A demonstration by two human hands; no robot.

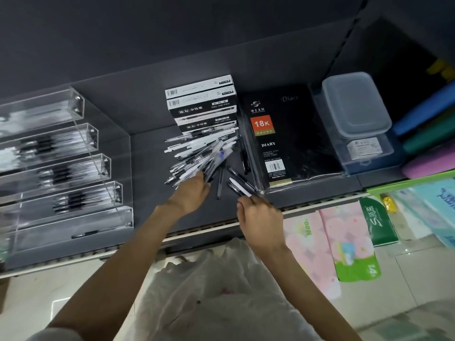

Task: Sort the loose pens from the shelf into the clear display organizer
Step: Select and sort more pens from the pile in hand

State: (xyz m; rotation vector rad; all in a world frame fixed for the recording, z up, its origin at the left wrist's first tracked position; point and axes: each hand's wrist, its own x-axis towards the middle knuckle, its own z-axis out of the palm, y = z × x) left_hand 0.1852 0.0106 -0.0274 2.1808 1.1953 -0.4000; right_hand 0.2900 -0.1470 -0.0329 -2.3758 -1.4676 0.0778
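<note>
Head view, left hand (190, 193) gripping pens (197, 153), right hand (261, 217) pinching white pen (240, 188).

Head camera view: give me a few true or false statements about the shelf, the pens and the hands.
1. The clear acrylic display organizer sits left of the loose pile of pens. True.
2. The black 18K diary lies left of the pens. False: it lies right of them.
3. The left hand grips a bundle of pens. True.
4. The right hand is empty. False: it pinches pens.
5. The gel ink pen boxes stand behind the pile. True.
</note>
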